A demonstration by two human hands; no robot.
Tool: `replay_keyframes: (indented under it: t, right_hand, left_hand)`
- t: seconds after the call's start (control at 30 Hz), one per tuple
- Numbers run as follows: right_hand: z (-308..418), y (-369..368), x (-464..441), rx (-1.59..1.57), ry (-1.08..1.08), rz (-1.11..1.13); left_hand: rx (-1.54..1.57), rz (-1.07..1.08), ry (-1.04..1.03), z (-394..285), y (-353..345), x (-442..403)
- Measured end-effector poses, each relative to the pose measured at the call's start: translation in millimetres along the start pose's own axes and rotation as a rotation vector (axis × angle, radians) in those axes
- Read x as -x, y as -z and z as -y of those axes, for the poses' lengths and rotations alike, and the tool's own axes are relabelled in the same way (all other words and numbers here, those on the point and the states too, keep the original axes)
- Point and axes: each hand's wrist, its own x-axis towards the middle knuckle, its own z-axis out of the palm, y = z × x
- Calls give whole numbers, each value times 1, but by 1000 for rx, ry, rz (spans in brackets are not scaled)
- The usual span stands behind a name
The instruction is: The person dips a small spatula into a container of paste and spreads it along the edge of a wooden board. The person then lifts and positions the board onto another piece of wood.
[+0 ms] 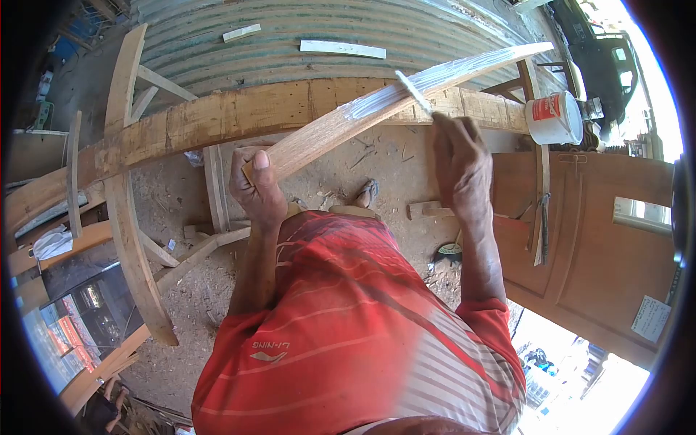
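My left hand (259,190) grips the near end of a wooden board (313,145), thumb on top. The board slants up and away to the right across a thick wooden beam (239,112). White, wet-looking paste, like glue, covers the far half of its upper face; the near part is bare wood. In my right hand (462,163) is a thin stick (413,92) coated in white, its tip lying across the pasted part. A white bucket (565,129) with a red label stands tilted in view at the beam's right end.
Two short white-faced wood strips, one (342,49) longer than the other (241,32), lie on corrugated metal sheeting (275,61) beyond the beam. Wooden trestle legs (134,254) stand at the left. A brown panelled door (587,217) is at the right. Shavings litter the ground.
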Motion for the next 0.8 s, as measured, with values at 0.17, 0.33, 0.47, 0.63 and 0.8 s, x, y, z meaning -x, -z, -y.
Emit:
replay_keyframes:
  t: [0.17, 0.33, 0.47, 0.63, 0.8]
  right_hand:
    - [35, -11, 20, -220, 138, 60]
    - [8, -9, 3, 43, 72, -63]
    - [20, 4, 10, -13, 106, -69]
    - [34, -7, -3, 80, 136, 26]
    - [21, -15, -29, 132, 33, -49]
  left_hand:
    - [35, 17, -15, 1, 0, -2]
    - [83, 32, 49, 6, 4, 2]
    - [85, -18, 41, 4, -1, 0]
    - [52, 8, 14, 5, 2, 1]
    - [56, 5, 22, 0, -1, -1]
